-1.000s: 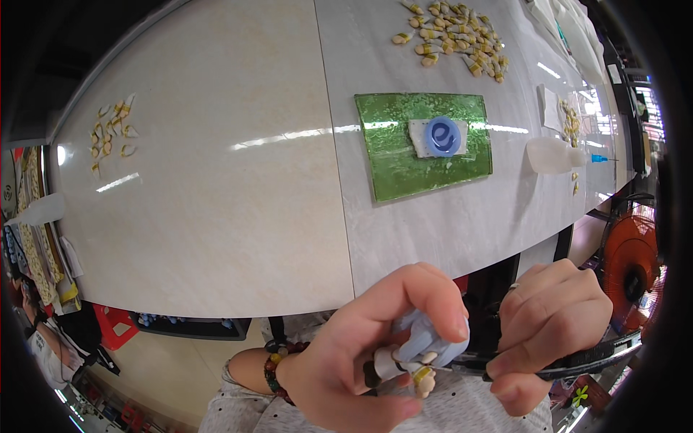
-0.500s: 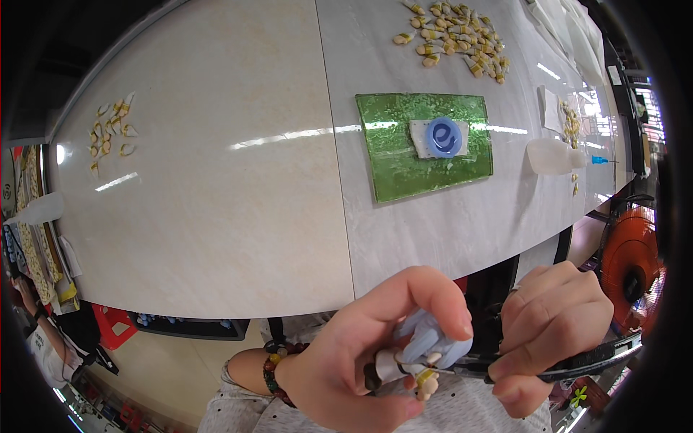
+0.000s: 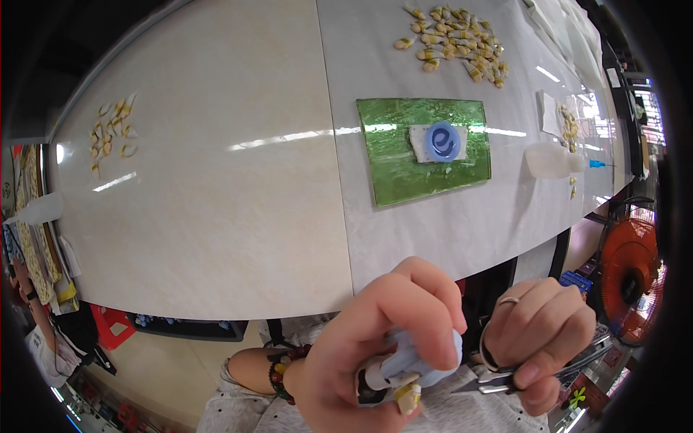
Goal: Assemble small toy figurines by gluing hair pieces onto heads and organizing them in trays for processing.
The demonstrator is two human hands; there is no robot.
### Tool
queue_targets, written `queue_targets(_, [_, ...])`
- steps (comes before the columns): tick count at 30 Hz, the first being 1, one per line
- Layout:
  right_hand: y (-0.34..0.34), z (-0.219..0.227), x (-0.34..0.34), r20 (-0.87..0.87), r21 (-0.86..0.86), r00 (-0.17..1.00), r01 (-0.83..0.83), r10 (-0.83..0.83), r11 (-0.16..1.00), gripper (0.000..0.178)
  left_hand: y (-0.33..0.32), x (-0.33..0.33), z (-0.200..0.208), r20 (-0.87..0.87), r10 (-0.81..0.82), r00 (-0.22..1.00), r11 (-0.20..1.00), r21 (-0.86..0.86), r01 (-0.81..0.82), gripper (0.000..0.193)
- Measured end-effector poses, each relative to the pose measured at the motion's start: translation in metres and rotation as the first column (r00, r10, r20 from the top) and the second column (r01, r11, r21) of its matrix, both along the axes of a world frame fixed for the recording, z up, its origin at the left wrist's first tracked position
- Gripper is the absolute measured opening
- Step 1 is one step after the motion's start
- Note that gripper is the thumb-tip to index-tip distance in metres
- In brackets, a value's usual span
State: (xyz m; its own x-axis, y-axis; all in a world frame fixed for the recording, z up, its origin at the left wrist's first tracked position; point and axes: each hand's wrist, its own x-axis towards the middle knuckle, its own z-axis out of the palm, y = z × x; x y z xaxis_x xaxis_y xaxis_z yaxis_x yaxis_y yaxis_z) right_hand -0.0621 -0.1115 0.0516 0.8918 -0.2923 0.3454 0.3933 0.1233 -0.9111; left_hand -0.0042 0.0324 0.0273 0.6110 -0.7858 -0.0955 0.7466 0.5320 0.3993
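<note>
Above my lap, past the table's front edge, my left hand (image 3: 375,339) is closed around a small figurine (image 3: 419,363). The figurine has a pale blue upper part, a white and dark end, and a small yellow-and-cream piece (image 3: 408,397) sticking out near my thumb. My right hand (image 3: 541,339) is closed on a craft knife (image 3: 498,381) with a metal collar and dark handle. Its pointed blade faces the figurine, a small gap apart. My left fingers hide much of the figurine.
On the table (image 3: 238,202) lies a green glass slab (image 3: 404,180) bearing a round blue dish (image 3: 442,141). Small yellow-and-white pieces (image 3: 455,40) pile behind it; others (image 3: 112,130) lie far left. A needle-tipped bottle (image 3: 552,160) lies right, above an orange fan (image 3: 628,267).
My right hand and the knife have drawn back from the figurine, so the blade now shows clear of it. My left hand has turned a little and shifted left with the figurine.
</note>
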Motion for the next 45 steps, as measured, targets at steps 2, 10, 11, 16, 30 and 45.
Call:
queue_targets(2, [0.002,-0.004,-0.002,-0.012,0.000,1.000,0.000,0.000,1.000,0.019,-0.002,0.000,0.003,-0.009,0.002,1.000,1.000,0.008,-0.002,0.033])
queue_targets(10, [0.011,-0.012,-0.001,-0.043,0.042,0.999,-0.002,0.004,0.999,0.018,-0.008,-0.006,-0.020,-0.029,0.048,0.998,0.994,-0.094,-0.050,0.039])
queue_targets(11, [0.011,-0.012,-0.001,-0.051,0.032,0.999,-0.010,0.011,0.999,0.018,-0.020,-0.009,-0.038,0.115,0.181,0.977,0.950,-0.277,-0.144,0.040])
queue_targets(16, [0.016,-0.014,-0.001,-0.026,0.045,0.998,0.056,-0.055,0.997,0.023,-0.028,-0.006,-0.040,0.195,0.374,0.907,0.831,-0.505,-0.234,0.042])
queue_targets(30, [-0.087,-0.030,-0.022,0.262,-0.749,0.382,0.660,-0.886,0.062,0.009,-0.005,-0.006,-0.022,0.362,0.315,0.878,0.948,-0.079,-0.308,0.060])
queue_targets(45, [-0.096,-0.040,-0.021,0.223,-0.808,0.575,0.561,-0.787,0.182,0.031,-0.011,-0.004,-0.007,0.187,0.229,0.955,0.970,0.044,-0.241,0.052])
